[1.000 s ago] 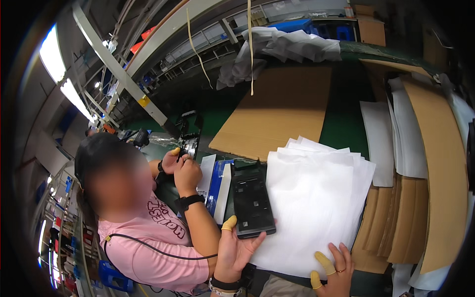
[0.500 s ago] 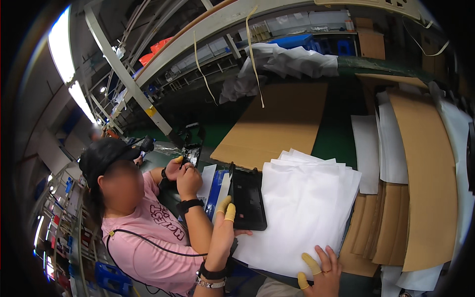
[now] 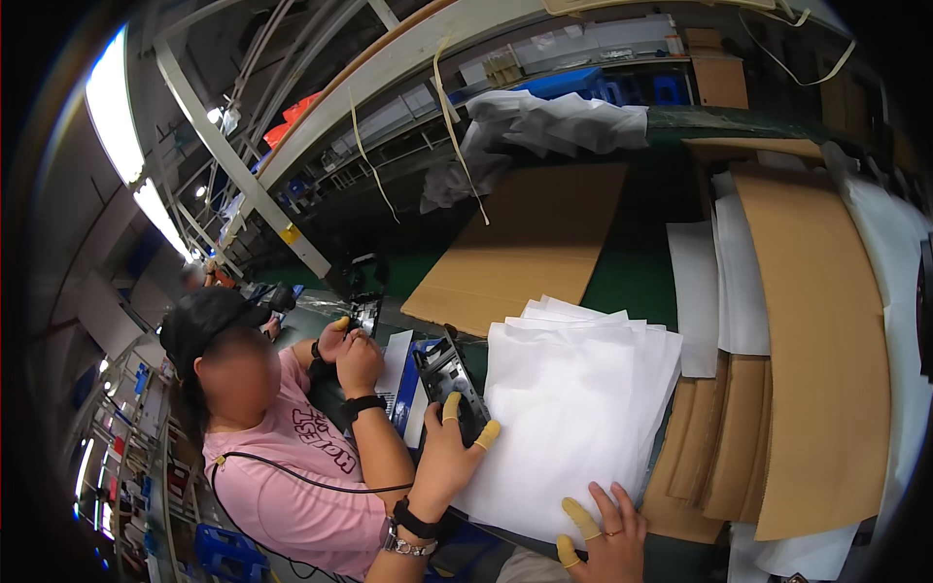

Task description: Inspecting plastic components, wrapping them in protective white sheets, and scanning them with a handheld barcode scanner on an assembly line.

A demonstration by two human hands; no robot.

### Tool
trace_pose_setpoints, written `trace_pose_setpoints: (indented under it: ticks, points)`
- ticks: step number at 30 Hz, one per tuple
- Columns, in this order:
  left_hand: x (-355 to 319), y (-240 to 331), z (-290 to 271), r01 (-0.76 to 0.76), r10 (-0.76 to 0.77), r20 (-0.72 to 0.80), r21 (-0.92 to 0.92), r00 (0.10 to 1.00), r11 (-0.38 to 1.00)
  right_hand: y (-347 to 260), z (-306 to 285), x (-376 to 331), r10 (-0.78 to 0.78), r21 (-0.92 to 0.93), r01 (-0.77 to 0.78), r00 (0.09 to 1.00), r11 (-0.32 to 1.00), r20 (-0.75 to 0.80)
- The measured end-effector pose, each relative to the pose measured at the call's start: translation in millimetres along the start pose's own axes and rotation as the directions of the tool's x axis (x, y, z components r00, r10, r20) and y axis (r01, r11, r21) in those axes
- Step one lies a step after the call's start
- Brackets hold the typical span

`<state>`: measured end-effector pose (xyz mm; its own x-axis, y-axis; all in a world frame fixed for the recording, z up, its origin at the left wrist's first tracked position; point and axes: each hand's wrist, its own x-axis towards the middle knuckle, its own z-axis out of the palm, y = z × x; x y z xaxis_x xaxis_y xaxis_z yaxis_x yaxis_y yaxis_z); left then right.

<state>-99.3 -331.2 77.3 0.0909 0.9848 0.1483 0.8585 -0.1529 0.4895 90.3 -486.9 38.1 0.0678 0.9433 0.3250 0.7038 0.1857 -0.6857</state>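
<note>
My left hand (image 3: 453,457) grips a black plastic housing (image 3: 445,369) with frame-like detail on its face, tilted at the left edge of the paper stack. Yellow finger cots cover two of that hand's fingertips. Thin white sheets (image 3: 573,389) lie in an uneven, fanned stack in front of me. My right hand (image 3: 610,539) rests on the stack's near right corner with its fingers spread, also wearing yellow finger cots, and holds nothing.
Close on my left, a co-worker in a pink shirt (image 3: 292,466) holds hands together near another black part (image 3: 365,311). Flat cardboard (image 3: 515,243) lies beyond the sheets. Cardboard pieces (image 3: 816,340) and white sheets (image 3: 692,301) are piled at right. Straps (image 3: 457,146) hang overhead.
My left hand has turned the black housing over, so a different, more detailed face shows. Its fingers now lie over the near end. My right hand stays on the sheets; the whole view shifts slightly.
</note>
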Motion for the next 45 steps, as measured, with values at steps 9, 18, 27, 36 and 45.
trace_pose_setpoints:
  ticks: [9,18,27,36,45]
  points:
    - [-5.0,-16.1,-1.2,0.053,-0.030,-0.072,0.351,0.997,0.935,-2.0,3.7,3.9,-0.032,-0.013,0.031,0.998,0.999,-0.050]
    - [-28.4,90.0,-35.2,-0.407,0.406,0.195,-0.037,0.893,0.913,6.4,2.5,2.6,-0.032,-0.009,0.032,0.998,0.999,-0.051]
    - [-33.8,245.5,-37.7,-0.607,0.779,0.528,-0.510,0.340,0.610,1.3,-0.7,1.6,-0.038,0.079,0.056,0.975,0.995,-0.217]
    - [-11.0,339.4,45.5,-0.986,0.978,0.192,-0.156,-0.083,-0.053,10.8,26.6,-5.8,-0.081,0.033,0.085,0.990,0.996,-0.117]
    - [-14.2,362.4,39.7,-0.917,0.916,0.205,-0.283,-0.345,-0.282,11.4,27.3,-7.9,-0.050,0.000,0.051,0.992,0.999,-0.112]
